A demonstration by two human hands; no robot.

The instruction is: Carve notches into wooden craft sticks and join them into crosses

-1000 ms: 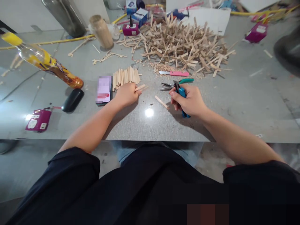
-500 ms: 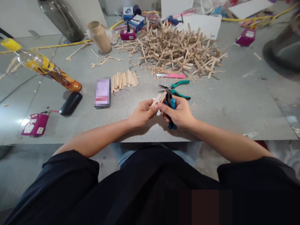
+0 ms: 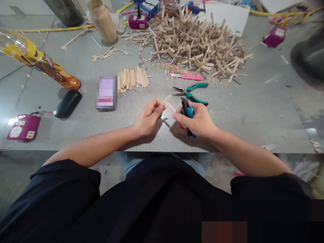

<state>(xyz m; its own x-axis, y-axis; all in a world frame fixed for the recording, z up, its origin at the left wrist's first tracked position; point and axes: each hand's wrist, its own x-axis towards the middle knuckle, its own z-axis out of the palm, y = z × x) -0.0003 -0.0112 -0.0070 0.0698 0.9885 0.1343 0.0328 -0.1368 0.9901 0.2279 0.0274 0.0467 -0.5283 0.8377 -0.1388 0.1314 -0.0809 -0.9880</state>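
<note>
Head view, left to right. Near left, a purple block (image 3: 24, 127) is lying on the grey tabletop (image 3: 253, 114), and a drink bottle (image 3: 48, 65) with a yellow label is sitting beyond it. A black case (image 3: 68, 104) is resting just beside the bottle's base. Farther back, a tan jar (image 3: 103, 23) is standing near some loose thin sticks. A phone (image 3: 106, 92) is lying screen up, its display pixelated, with a row of flat wooden sticks (image 3: 134, 77) just right of it.

My left hand (image 3: 148, 118) is closed, pinching the left stick (image 3: 167, 99) between thumb and fingers, above the near middle of the table. My right hand (image 3: 198, 118) is gripping the blue-handled tool (image 3: 187, 113), its dark head pointing to the far side, while thumb and fingertips are pinching the right stick (image 3: 170, 107). Both sticks are meeting or nearly meeting between my hands; can't tell if they're touching.

Just beyond, green-handled pliers (image 3: 188, 91) are lying with handles spread. A pink-handled knife (image 3: 192, 77) is lying past them, beside wood crumbs (image 3: 169, 70). A big stick pile (image 3: 197, 44) is filling the far middle. A second purple block (image 3: 275, 35) is sitting far right.
</note>
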